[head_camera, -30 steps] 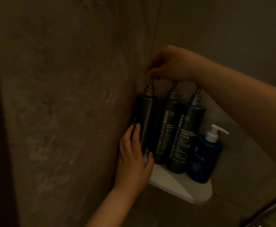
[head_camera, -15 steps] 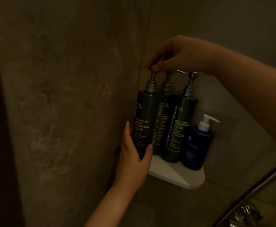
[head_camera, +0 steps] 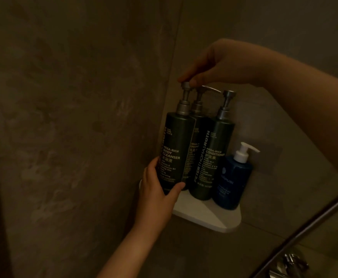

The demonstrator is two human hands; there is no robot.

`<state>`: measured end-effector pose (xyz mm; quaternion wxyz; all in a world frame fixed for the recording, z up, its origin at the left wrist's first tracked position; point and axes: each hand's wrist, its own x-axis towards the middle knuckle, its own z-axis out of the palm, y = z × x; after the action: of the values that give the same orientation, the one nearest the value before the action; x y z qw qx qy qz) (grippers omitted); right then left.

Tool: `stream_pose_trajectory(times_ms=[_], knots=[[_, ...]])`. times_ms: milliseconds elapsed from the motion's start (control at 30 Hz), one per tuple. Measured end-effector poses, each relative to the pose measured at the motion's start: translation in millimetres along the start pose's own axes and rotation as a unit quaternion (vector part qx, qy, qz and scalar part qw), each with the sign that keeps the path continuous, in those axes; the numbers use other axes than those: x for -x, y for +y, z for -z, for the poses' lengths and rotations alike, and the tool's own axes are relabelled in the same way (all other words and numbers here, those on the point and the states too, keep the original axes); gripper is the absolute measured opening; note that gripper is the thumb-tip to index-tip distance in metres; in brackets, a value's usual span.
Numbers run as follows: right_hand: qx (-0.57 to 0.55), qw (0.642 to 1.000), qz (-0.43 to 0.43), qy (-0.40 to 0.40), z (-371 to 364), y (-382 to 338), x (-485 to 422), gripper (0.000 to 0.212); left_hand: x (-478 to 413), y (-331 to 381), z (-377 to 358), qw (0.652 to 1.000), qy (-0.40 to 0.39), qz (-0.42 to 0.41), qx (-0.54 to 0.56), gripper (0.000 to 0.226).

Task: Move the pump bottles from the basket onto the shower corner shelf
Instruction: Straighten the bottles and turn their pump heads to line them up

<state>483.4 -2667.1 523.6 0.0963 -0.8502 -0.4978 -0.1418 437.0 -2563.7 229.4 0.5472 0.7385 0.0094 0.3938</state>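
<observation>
Left grip [head_camera: 160,199] wraps dark green body-cleanser pump bottle [head_camera: 176,149] low down; right grip [head_camera: 230,65] pinches its grey metal pump top [head_camera: 185,85]. Base probably on white corner shelf [head_camera: 204,216].

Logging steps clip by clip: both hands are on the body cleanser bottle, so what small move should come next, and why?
Probably settle the body cleanser bottle onto the corner shelf, then release. The left hand grips its lower body, the right hand pinches its pump head; its label faces outward, its base is hidden.
</observation>
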Motion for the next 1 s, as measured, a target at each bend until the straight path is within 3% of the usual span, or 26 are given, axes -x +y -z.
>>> stream_pose_trajectory(times_ms=[200,333,433,567,767,1000], knots=[[0.022,0.999,-0.023,-0.019,6,-5,-4,0.011,2,3,-6,0.997,0.053,0.006,-0.049,0.083],[-0.020,0.998,-0.059,-0.024,5,-6,-9,0.023,5,9,-13,0.989,0.097,0.008,-0.111,0.086],[-0.044,0.996,-0.081,-0.019,4,-8,-8,0.021,7,13,-17,0.981,0.120,0.007,-0.151,0.087],[-0.032,0.997,-0.076,-0.011,3,-8,-7,0.024,2,10,-13,0.983,0.084,-0.002,-0.166,0.085],[-0.005,0.997,-0.075,-0.010,1,-11,-5,0.023,2,13,6,0.999,-0.033,0.025,0.010,0.070],[0.000,0.996,-0.085,-0.009,3,-18,-2,0.024,4,14,7,0.999,-0.018,0.026,0.004,0.081]])
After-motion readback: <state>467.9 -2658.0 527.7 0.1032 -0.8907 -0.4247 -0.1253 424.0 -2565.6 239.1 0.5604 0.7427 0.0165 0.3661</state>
